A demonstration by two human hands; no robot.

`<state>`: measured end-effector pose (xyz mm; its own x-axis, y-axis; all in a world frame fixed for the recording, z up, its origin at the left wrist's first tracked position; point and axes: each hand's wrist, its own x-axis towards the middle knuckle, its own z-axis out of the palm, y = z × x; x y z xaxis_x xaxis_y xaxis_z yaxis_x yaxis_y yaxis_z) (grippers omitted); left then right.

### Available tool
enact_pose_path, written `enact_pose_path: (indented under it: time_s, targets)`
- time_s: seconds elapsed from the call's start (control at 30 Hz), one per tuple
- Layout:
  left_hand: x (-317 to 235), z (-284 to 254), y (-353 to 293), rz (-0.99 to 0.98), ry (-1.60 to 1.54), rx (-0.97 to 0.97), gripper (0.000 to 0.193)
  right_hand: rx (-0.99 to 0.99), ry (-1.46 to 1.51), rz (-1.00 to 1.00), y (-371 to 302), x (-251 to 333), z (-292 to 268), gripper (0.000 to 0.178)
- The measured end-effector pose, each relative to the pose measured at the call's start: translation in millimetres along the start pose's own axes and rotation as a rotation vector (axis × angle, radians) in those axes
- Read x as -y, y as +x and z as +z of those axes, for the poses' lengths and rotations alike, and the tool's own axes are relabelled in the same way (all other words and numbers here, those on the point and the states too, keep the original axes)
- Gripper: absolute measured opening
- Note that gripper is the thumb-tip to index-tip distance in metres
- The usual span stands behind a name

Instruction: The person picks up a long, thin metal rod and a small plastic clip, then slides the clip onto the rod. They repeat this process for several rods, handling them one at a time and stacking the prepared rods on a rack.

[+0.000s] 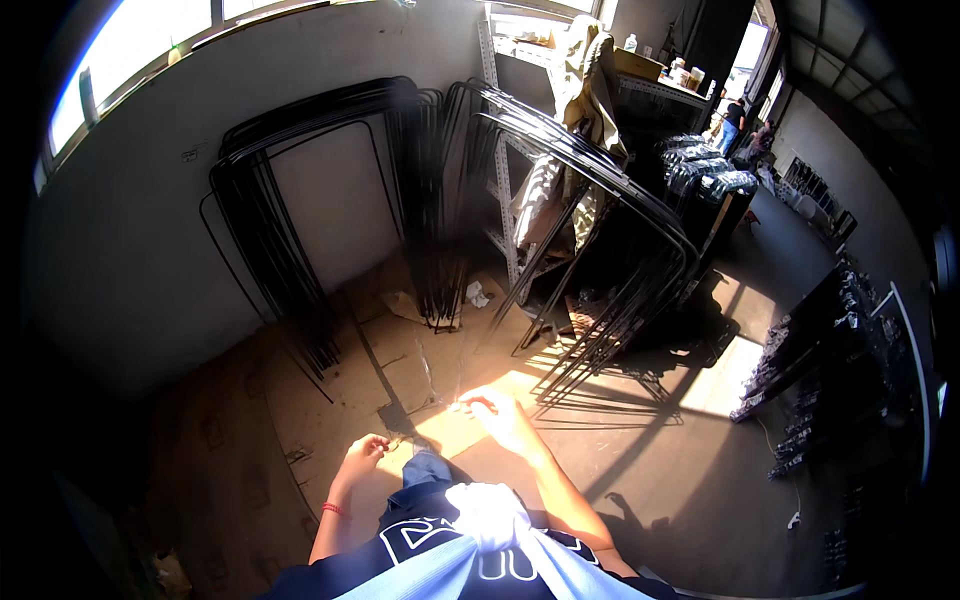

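My right hand point(490, 410) reaches over the sunlit cardboard with its fingers pinched together. A thin, see-through strip point(425, 365) shows just beyond those fingertips and seems to run into them; its outline is faint. Lower and to the left is my left hand point(367, 453), its fingers curled in, with a red band point(335, 509) on the wrist. Whatever the left fingers hold, if anything, is too small to make out. Ahead of both hands, a stack of bent black metal tube frames point(300, 135) leans on the wall. More black tube frames point(600, 170) stand to the right.
Flattened cardboard point(290, 400) covers the floor by the wall. A crumpled white scrap point(477, 294) lies between the frame stacks. Behind the right stack stands a shelf unit point(500, 190) draped with a beige cloth point(585, 80). Dark wrapped goods point(800, 370) line the right; people point(735, 120) are far back.
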<state>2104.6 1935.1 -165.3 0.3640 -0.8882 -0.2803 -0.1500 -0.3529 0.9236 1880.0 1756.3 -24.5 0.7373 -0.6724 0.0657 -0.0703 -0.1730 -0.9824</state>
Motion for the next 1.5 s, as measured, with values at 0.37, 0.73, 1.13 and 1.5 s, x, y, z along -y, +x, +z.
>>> enact_pose_path:
  time_s: [0.37, 0.73, 1.13, 1.5]
  targets:
    - [-258.7, -30.2, 306.1, 0.494, -0.061, 0.320, 0.019, -0.144, -0.111, 0.089, 204.4, 12.1, -79.3, 0.021]
    - [-370.3, -24.4, 500.7, 0.922, 0.188, 0.322, 0.027, -0.278, -0.260, -0.088, 441.9, 6.4, -168.4, 0.020]
    - [-611.7, -82.6, 800.3, 1.174, 0.206, -0.177, 0.056, -0.700, -0.668, -0.777, 842.2, 125.3, -340.0, 0.022]
    - [-764.7, -116.3, 989.7, 1.342, 0.825, -0.674, 0.068, -0.906, -1.285, -0.471, 991.9, 180.6, -431.1, 0.067]
